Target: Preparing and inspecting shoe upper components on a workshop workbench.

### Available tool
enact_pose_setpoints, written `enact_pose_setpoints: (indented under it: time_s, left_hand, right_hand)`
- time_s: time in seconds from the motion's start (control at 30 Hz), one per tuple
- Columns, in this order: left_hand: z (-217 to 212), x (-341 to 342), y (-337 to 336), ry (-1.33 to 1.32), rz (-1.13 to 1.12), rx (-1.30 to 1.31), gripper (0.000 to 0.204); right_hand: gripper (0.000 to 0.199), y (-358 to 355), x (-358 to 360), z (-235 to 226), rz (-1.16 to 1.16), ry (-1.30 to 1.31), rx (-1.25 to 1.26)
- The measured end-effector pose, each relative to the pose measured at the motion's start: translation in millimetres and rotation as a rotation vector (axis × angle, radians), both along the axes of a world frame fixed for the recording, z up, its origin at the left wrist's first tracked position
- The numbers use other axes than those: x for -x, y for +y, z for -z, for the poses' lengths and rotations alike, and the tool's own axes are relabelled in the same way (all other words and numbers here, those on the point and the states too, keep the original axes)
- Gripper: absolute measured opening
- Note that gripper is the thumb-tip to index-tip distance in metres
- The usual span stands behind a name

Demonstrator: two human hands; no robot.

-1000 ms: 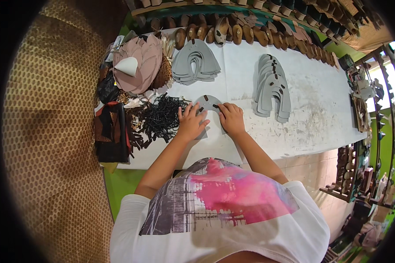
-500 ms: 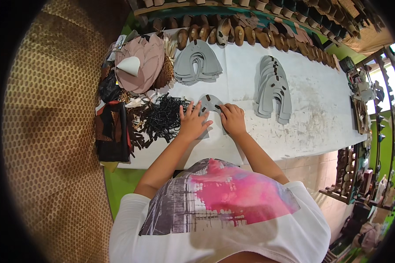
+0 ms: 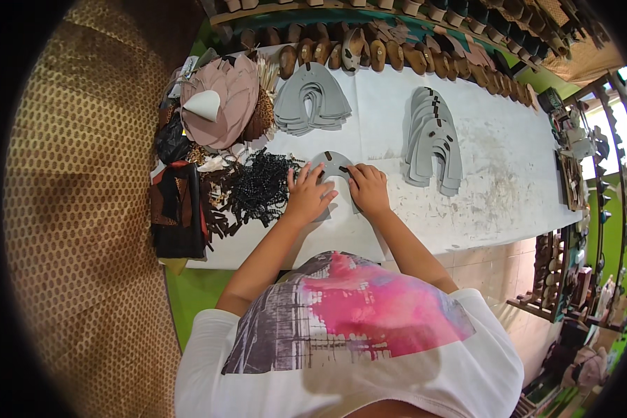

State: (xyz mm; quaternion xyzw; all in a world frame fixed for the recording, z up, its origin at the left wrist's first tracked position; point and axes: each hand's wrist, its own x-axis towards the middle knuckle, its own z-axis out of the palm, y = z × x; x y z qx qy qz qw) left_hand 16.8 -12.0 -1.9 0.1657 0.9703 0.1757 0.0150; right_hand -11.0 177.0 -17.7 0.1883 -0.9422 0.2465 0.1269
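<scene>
A grey U-shaped shoe upper piece (image 3: 337,159) lies flat on the white-covered table in front of me, with small dark strips on its curved top. My left hand (image 3: 308,197) rests on its left arm, fingers spread and partly covering one dark strip. On the other side, my right hand (image 3: 371,192) lies with its fingertips on the right arm of the piece, beside another strip. Neither hand lifts it. Just left of my left hand is a tangled heap of black strips (image 3: 258,184).
Fanned grey upper pieces (image 3: 313,125) lie beyond my hands; another fanned stack (image 3: 425,157), with dark strips, is to the right. Pinkish cut pieces (image 3: 233,115) pile up at the left. Wooden shoe lasts (image 3: 377,56) line the table's far edge. Shelving (image 3: 564,272) stands right.
My left fingers have shifted slightly over the left dark strip, hiding more of it. My right hand stays almost in place.
</scene>
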Motion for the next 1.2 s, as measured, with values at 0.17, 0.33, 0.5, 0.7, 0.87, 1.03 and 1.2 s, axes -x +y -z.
enact_pose_setpoints:
  time_s: [0.17, 0.33, 0.5, 0.7, 0.87, 1.03, 1.2]
  left_hand:
    - [13, -3, 1, 0.148, -0.105, 0.017, 0.042]
    - [5, -1, 7, 0.083, -0.092, 0.052, 0.05]
    - [14, 0, 10, 0.111, -0.165, 0.122, 0.05]
    - [15, 2, 10, 0.078, -0.165, 0.112, 0.054]
    - [17, 0, 9, 0.085, -0.169, 0.107, 0.057]
    - [19, -1, 13, 0.102, -0.18, 0.111, 0.058]
    - [19, -3, 17, 0.081, -0.209, 0.17, 0.058]
  right_hand:
    - [0.03, -2, -1, -5, -0.013, -0.009, 0.032]
    - [0.028, 0, -1, -5, -0.033, 0.031, -0.004]
    - [0.029, 1, -2, -4, -0.052, 0.01, 0.0]
    - [0.033, 2, -4, -8, -0.074, -0.041, 0.005]
    - [0.034, 2, -4, -8, -0.079, -0.027, -0.001]
    - [0.038, 2, -2, -6, -0.087, -0.04, -0.035]
    - [0.041, -2, -2, -6, -0.054, -0.047, -0.081]
